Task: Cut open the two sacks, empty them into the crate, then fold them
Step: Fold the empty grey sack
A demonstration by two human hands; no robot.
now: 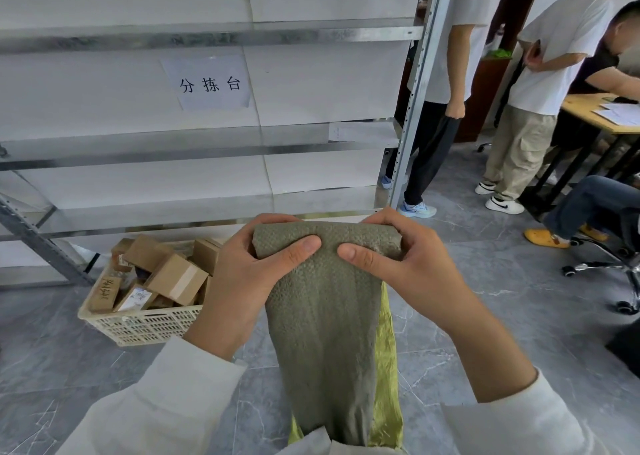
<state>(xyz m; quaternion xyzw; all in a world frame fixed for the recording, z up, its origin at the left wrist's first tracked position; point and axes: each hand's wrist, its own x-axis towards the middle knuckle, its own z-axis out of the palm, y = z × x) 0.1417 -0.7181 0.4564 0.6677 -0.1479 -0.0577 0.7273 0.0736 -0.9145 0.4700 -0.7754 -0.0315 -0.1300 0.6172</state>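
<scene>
An olive-green woven sack (329, 333) hangs flat and limp in front of me, its top edge rolled over. My left hand (249, 274) grips the left part of that top edge, thumb pressed on the front. My right hand (401, 264) grips the right part the same way. A shiny yellow-green layer (386, 368) hangs behind the sack along its right side; whether it is a liner or the second sack I cannot tell. The white plastic crate (138, 326) stands on the floor at the left, filled with several cardboard boxes (176, 278).
Metal shelving (207, 35) backed with white paper and a paper sign stands ahead, its upright post (412, 108) at the right. Beyond it two people stand, another sits at a wooden desk (595, 115). An office chair base (609, 271) is at the right on grey tile floor.
</scene>
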